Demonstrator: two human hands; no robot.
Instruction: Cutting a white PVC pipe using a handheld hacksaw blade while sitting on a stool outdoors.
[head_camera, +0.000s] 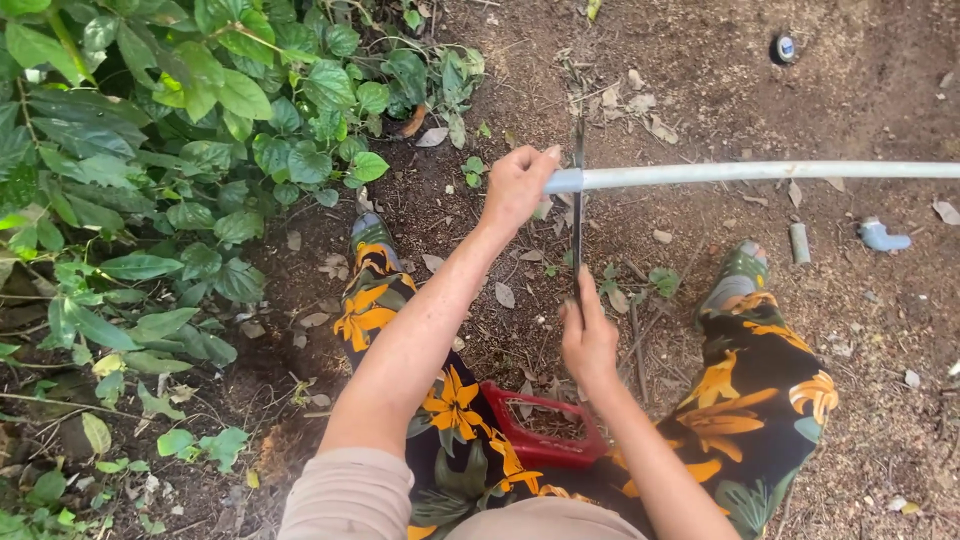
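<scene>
1. Head view, hands: your left hand (517, 187) is closed around the cut end of the grey pipe (760, 173), holding it level above the soil. Your right hand (587, 340) grips the handle of the saw (577, 195), blade upright and edge-on to the camera.
2. Progress: the blade sits across the pipe just beside your left fist. How deep the cut goes cannot be told; the pipe looks whole, so most sawing seems left.
3. Pose: left arm stretched forward, wrist bent; right arm tucked close, forearm angled in.
4. Surroundings: red stool (545, 425) between your knees, pipe offcut (799, 243) and fitting (882, 238) on the ground.
</scene>
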